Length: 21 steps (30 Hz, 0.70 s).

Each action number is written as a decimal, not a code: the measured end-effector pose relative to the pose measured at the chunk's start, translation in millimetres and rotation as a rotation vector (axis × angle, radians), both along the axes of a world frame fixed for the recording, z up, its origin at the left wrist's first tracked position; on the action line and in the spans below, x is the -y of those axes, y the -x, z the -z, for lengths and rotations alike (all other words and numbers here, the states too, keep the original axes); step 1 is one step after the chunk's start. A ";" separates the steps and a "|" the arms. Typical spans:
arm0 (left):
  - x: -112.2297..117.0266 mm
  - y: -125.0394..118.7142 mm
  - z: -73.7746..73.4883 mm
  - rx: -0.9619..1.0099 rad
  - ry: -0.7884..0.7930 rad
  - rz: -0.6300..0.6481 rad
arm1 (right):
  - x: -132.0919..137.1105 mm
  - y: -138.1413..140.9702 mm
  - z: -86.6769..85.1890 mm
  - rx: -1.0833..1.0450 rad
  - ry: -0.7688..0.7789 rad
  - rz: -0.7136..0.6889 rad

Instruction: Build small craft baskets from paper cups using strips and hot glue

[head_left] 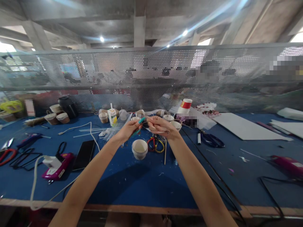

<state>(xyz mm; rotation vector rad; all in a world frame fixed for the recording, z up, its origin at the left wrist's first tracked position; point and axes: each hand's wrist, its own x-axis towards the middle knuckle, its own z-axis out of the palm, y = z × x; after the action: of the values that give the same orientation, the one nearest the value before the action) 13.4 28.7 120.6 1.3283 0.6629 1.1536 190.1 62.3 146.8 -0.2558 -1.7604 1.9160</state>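
Teal tool (141, 120) up in the air over the blue table (132, 189), near the middle of the head view, held in the left hand (128, 130). Looks a bit like small pliers, but too blurry to be sure. Seems to be about midway through the small work, just going by what shows. Done, maybe: white cup (139, 154) stood upright on the table, below the hands and nearer, with no thin loop to be seen on it; farther back at the left, tan cups (51, 119), at least one with a thin loop on top. Not done: the fiddly bit between the fingers, and hard to say how much more.

Now for the hands. Both lifted off the table and brought close together, tips almost touching. Left hand closed around the teal tool, fingers pointing away and inward. Right hand (163, 126) pinching a thin bit (146, 122) by the fingertips, too small to tell what kind. Both arms (191, 167) stretched out long, slanting in from the bottom to meet in the middle. Red and yellow scissor handles (155, 145) lying below the right hand, beside a thin stick (165, 153), with no hand on them
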 end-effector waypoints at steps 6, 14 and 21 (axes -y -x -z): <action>2.4 4.0 -1.4 -0.012 0.067 0.133 | -5.8 2.1 5.1 0.144 -0.024 -0.013; 5.5 17.5 -10.1 0.051 0.228 0.251 | 0.7 5.2 1.3 0.240 -0.161 0.096; -4.0 23.6 -0.9 -0.093 0.218 0.326 | 9.8 8.4 -8.9 0.338 -0.366 0.247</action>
<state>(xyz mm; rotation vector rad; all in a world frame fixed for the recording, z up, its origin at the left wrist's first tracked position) -10.2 32.7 121.6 1.2536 0.5940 0.7397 181.8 52.5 155.7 -0.6581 -2.1421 1.4061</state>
